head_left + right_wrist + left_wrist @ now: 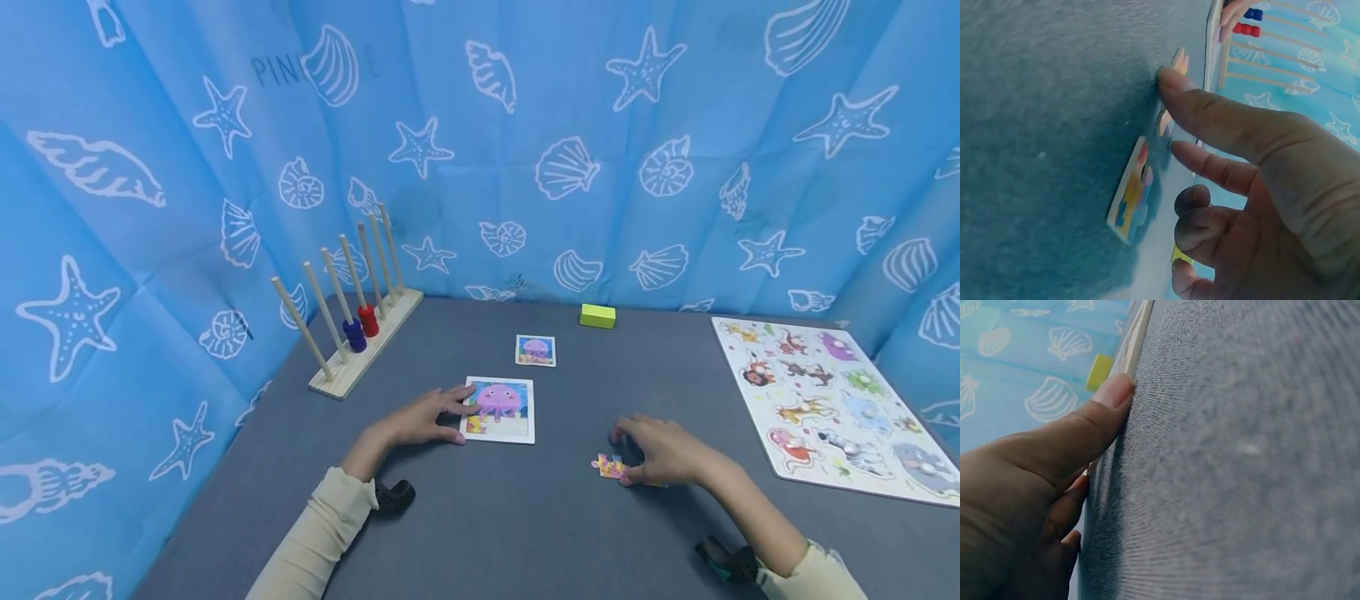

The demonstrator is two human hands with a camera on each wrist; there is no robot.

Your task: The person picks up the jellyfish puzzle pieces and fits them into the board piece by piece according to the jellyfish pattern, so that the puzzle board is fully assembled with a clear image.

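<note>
In the head view, my left hand (420, 419) rests at the left edge of a white-framed jellyfish puzzle (498, 400), whose lower right part shows a bare backing. Its thumb (1113, 394) touches the frame's edge in the left wrist view. Off to the right, my right hand (663, 450) is low over the table, thumb at a jigsaw piece (609, 467) of pink, yellow and blue. The index finger curves over on the far side, with a gap to the thumb. Partly under that hand lies another jigsaw piece (1130, 197), flat on the cloth.
A small jellyfish picture card (536, 351) lies beyond the puzzle, and a yellow-green block (597, 316) farther back. At the left stands a wooden peg rack (367, 346) with purple and red beads. An animal puzzle board (840, 408) lies at the right. A blue shell-print curtain (465, 167) hangs behind.
</note>
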